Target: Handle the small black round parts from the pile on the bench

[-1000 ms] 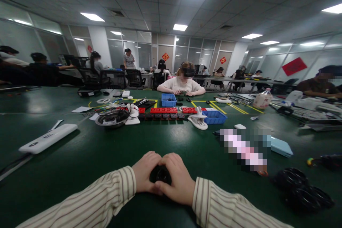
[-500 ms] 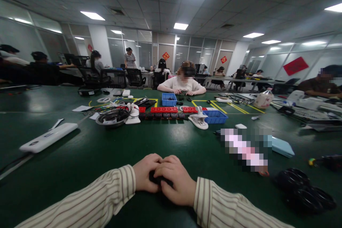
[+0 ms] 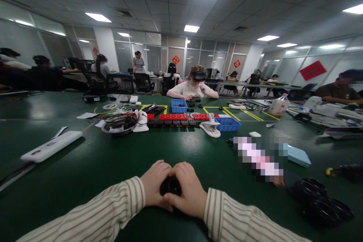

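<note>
On the smooth, dark green table, a round, glossy black object lay between the left hand and the right hand. A long, white plastic strip lay well to their left, glossy black rings to their right. Farther back, a row of rectangular red blocks lay before a small, rectangular blue plastic bin.

The only view comes from a camera worn on the person's head, facing forward and down across the green table, with both hands close at the bottom centre, the seated person opposite farther off, and the ceiling filling the top.
</note>
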The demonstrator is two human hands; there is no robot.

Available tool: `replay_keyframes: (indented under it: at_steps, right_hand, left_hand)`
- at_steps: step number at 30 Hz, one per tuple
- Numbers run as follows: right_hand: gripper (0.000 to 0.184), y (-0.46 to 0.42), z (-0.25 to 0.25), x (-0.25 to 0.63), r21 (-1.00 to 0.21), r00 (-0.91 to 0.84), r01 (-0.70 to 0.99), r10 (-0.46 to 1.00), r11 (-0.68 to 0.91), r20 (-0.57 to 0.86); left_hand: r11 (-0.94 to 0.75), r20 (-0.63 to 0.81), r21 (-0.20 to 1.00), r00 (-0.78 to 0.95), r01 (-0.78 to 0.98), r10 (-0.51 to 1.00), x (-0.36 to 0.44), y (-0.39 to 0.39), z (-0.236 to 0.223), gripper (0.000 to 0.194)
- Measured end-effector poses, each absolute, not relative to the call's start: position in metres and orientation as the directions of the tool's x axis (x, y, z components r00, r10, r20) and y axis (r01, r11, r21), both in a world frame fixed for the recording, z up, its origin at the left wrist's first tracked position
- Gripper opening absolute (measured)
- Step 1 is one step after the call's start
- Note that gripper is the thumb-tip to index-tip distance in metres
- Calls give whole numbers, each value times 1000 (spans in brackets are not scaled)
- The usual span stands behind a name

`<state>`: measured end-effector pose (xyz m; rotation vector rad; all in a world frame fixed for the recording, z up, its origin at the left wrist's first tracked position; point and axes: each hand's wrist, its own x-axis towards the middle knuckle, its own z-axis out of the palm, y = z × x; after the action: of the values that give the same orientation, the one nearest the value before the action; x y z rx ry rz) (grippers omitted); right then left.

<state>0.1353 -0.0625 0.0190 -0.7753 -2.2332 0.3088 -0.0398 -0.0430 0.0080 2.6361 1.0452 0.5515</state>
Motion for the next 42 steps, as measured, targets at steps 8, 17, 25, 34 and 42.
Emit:
replay_keyframes:
  at_steps: [8,17,25,34,42]
  right_hand:
    - [13,-63,22,136,-430,-626,388,576,815,526]
    - [18,-62,25,139,-356,-722,93,310,930,619]
    - [29,-66,25,139,-440,-589,306,530,845,610]
    - [11,-61,20,136,-428,-594,442,614,789,520]
    - [17,-61,25,140,-405,-713,167,394,899,580]
  left_hand:
    - [-743,241,383,717,549,654,-41,-38,6,28]
    - [-716,265,455,687,530,677,-41,-36,-1,50]
    - [-720,245,396,690,570,681,-40,-41,7,68]
    - [-723,270,454,693,520,668,-41,-38,5,24]
    - [-723,275,524,714,451,644,-46,-28,-5,21]
